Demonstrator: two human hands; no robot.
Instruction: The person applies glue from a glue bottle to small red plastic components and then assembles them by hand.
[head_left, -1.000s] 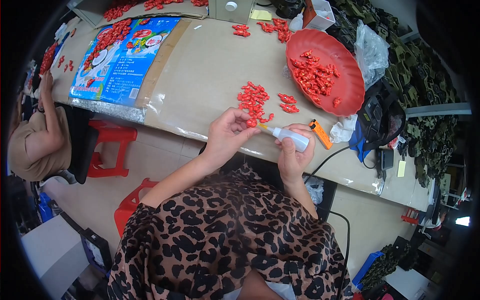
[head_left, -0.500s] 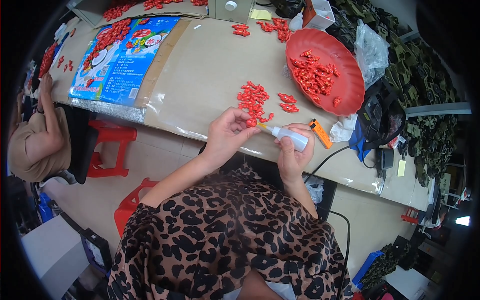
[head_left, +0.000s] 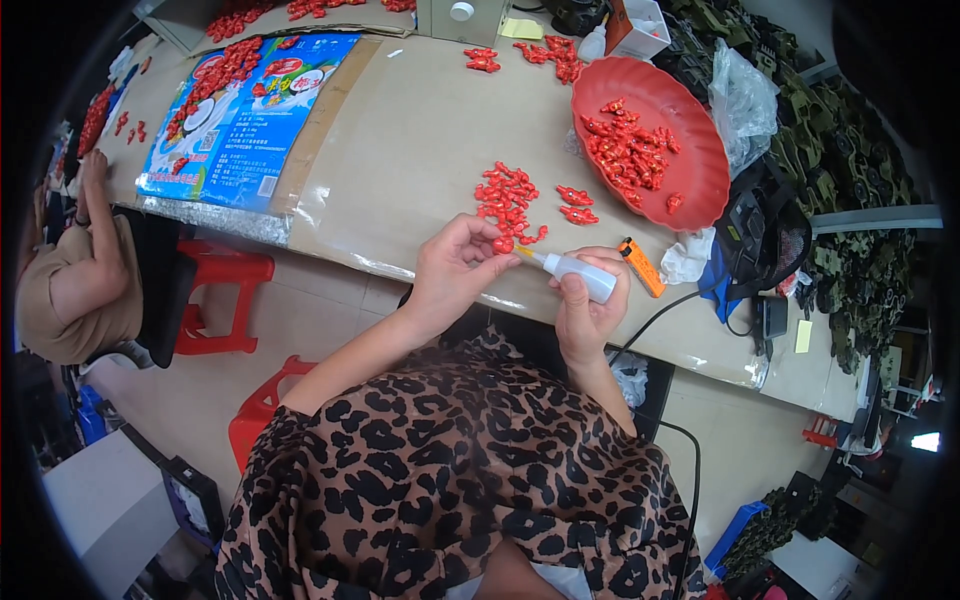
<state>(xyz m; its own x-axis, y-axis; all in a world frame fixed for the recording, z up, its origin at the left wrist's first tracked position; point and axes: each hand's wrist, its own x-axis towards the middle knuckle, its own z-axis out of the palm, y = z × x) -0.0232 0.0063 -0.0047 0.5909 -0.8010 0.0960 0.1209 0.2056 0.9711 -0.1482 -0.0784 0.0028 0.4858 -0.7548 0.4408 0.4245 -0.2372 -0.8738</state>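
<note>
Table (head_left: 420, 150): one glue bottle (head_left: 578, 272), two hands.

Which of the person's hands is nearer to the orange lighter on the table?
Right. The right hand, holding a white glue bottle, is just left of the orange lighter; the left hand is farther left.

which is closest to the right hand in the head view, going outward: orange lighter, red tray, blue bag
1. Orange lighter: on the table just right of the right hand.
2. Red tray: farther up and right, holding red pieces.
3. Blue bag: farthest, lying flat at the table's far left.
</note>
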